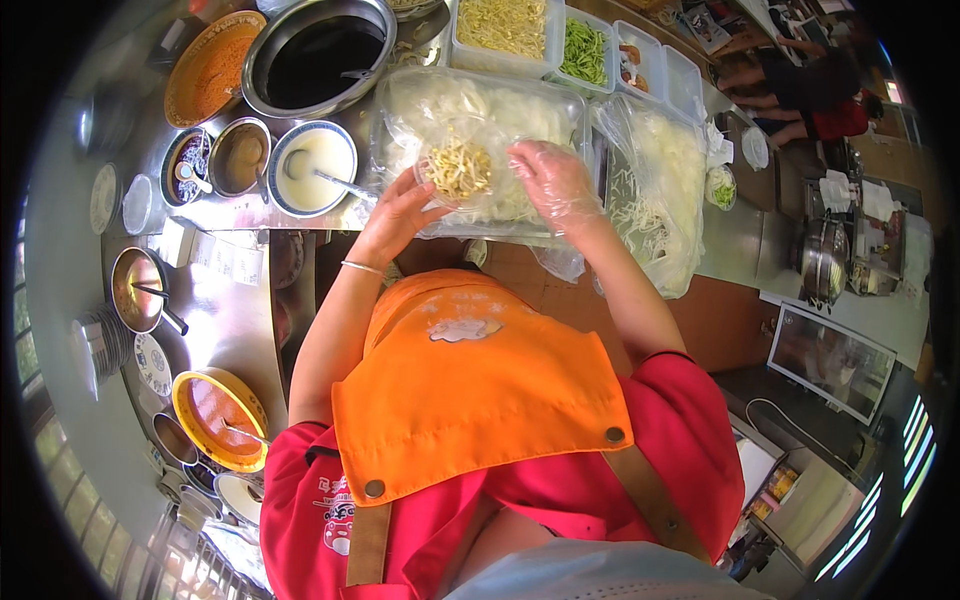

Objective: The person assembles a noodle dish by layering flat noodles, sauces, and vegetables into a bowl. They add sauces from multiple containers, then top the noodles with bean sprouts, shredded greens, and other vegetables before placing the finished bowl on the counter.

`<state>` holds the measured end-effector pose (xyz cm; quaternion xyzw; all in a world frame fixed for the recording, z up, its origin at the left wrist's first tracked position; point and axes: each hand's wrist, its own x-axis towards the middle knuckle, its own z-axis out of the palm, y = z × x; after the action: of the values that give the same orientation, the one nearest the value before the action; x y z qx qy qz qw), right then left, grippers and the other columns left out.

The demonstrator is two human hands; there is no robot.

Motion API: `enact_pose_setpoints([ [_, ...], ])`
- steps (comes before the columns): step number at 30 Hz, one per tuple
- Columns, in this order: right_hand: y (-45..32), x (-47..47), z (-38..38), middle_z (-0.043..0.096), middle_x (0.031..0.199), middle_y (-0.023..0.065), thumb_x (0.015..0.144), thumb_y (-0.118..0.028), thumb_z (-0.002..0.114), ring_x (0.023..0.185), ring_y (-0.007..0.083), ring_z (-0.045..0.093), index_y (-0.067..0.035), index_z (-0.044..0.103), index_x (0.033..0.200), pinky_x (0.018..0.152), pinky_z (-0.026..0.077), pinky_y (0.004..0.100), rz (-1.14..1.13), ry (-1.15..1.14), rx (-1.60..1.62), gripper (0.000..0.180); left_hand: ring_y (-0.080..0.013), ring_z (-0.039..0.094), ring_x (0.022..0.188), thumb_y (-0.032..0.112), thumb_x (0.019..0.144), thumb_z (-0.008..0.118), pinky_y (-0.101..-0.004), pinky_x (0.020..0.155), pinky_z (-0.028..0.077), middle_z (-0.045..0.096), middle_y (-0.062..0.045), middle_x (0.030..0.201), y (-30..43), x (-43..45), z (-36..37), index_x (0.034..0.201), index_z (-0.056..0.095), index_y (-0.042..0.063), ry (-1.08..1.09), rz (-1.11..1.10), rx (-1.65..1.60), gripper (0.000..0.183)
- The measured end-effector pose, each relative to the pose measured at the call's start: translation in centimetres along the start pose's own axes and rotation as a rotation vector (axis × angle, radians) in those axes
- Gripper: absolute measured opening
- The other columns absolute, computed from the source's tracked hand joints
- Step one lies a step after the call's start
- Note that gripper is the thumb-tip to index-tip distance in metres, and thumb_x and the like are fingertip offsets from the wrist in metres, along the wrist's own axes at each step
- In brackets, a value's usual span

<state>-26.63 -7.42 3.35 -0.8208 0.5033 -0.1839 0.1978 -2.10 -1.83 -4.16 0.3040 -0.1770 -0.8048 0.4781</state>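
Observation:
My bare left hand (399, 211) grips a clear plastic bowl (486, 196) by its near left side. Bean sprouts (457, 166) lie in the bowl. A thin clear plastic glove covers my right hand (556, 184), which hovers just right of the bowl with its fingers curled inward. Whether anything sits between those fingertips is hidden. Beneath both hands is a wide tray (562, 90) of pale, noodle-like food, partly under clear plastic. To its right, white noodles (643, 199) lie in another plastic-lined container.
Tubs of bean sprouts (501, 26) and cut greens (585, 52) stand behind the tray. Left are a steel basin of dark liquid (322, 64), a bowl of creamy sauce (313, 165) and an orange-rimmed basin (184, 97). A yellow sauce bowl (225, 420) sits on the side counter. Another person (814, 86) stands far right.

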Motion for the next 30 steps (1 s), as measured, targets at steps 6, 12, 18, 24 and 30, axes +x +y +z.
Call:
enact_pose_setpoints([
  [6, 3.0, -8.7, 5.9, 0.060, 0.110, 0.0200, 0.087, -0.012, 0.060, 0.085, 0.0385, 0.064, -0.002, 0.056, 0.101, 0.077, 0.053, 0.0454, 0.220, -0.348, -0.301, 0.018, -0.0263, 0.046, 0.131, 0.014, 0.092, 0.060, -0.0521, 0.109, 0.039, 0.049, -0.011, 0.139, 3.3, -3.8, -3.4, 0.142, 0.037, -0.001, 0.082, 0.083, 0.024, 0.057],
  [12, 7.5, -9.2, 9.9, 0.062, 0.093, 0.0242, 0.082, -0.002, 0.056, 0.090, 0.0429, 0.063, 0.001, 0.055, 0.099, 0.078, 0.053, 0.0477, 0.090, -0.516, -0.306, 0.018, -0.0297, 0.049, 0.128, 0.020, 0.088, 0.065, -0.0497, 0.105, 0.043, 0.048, -0.016, 0.140, 2.5, -6.5, -3.5, 0.145, 0.032, -0.003, 0.020, -0.052, 0.144, 0.070],
  [18, 9.0, -2.8, 4.7, 0.061, 0.097, 0.0242, 0.090, -0.012, 0.049, 0.083, 0.0409, 0.064, 0.000, 0.053, 0.098, 0.074, 0.053, 0.0487, 0.266, -0.093, -0.282, 0.014, -0.0275, 0.045, 0.132, 0.016, 0.088, 0.067, -0.0488, 0.107, 0.042, 0.045, -0.013, 0.143, 0.1, -5.9, -2.6, 0.148, 0.028, -0.001, -0.136, -0.243, 0.092, 0.074],
  [24, 7.1, 3.7, 2.9, 0.059, 0.092, 0.0195, 0.090, -0.013, 0.056, 0.075, 0.0381, 0.064, -0.004, 0.050, 0.094, 0.066, 0.053, 0.0451, -0.033, 0.468, -0.140, 0.012, -0.0315, 0.040, 0.136, 0.016, 0.089, 0.062, -0.0542, 0.107, 0.039, 0.039, -0.015, 0.148, -2.2, 0.3, -0.9, 0.148, 0.027, 0.000, -0.214, -0.208, 0.022, 0.071],
  [30, 3.9, -1.1, 3.2, 0.062, 0.102, 0.0211, 0.090, -0.026, 0.060, 0.098, 0.0369, 0.060, -0.006, 0.057, 0.107, 0.085, 0.049, 0.0445, 0.308, -0.119, 0.400, 0.027, -0.0269, 0.046, 0.131, 0.015, 0.092, 0.057, -0.0538, 0.109, 0.038, 0.048, -0.013, 0.140, 3.9, 6.2, -2.6, 0.141, 0.040, 0.003, -0.110, 0.047, 0.038, 0.053],
])
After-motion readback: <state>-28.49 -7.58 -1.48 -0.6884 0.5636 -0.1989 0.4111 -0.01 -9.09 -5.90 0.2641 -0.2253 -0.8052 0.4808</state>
